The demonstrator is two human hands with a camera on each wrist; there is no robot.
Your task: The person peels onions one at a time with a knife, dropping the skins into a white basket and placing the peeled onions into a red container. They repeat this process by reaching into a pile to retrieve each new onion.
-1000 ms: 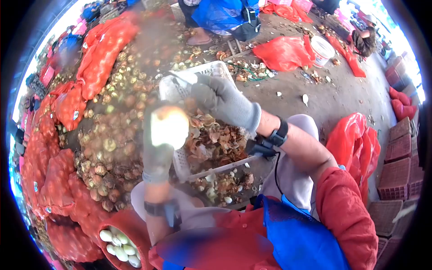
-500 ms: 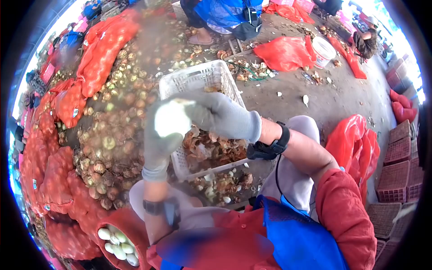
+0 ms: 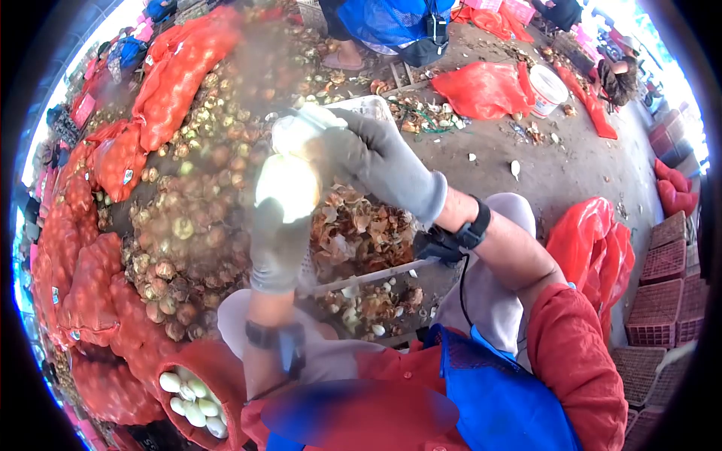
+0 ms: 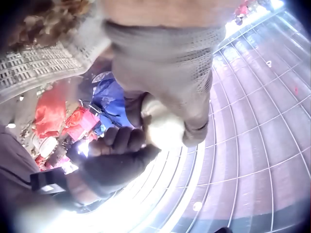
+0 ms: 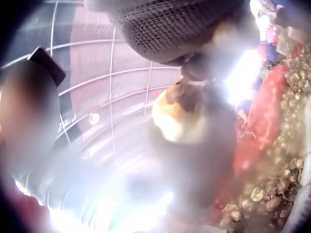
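In the head view, the gloved left hand [image 3: 280,252] holds a pale, glaring onion [image 3: 287,188] over the heap. The gloved right hand [image 3: 387,161] has curled fingers at the onion's far side, beside a blurred whitish shape [image 3: 304,128] I cannot identify. The left wrist view has the left hand [image 4: 163,70] round the onion [image 4: 165,127], and the right hand [image 4: 116,158] close against it. Brown skin [image 5: 188,97] lies between the onion [image 5: 177,121] and the right hand [image 5: 170,31] in the right wrist view; its fingertips are partly hidden.
A white crate [image 3: 372,109] and papery skins [image 3: 361,233] lie beyond the knees. Unpeeled onions [image 3: 169,274] are heaped at the left, beside red net sacks [image 3: 90,297]. A red container [image 3: 226,368] of peeled onions stands lower left; pink crates [image 3: 658,308] are stacked at the right.
The right hand came in close to the onion, then moved up and away towards the crate's far edge. The left hand still holds the onion, now slightly further right.
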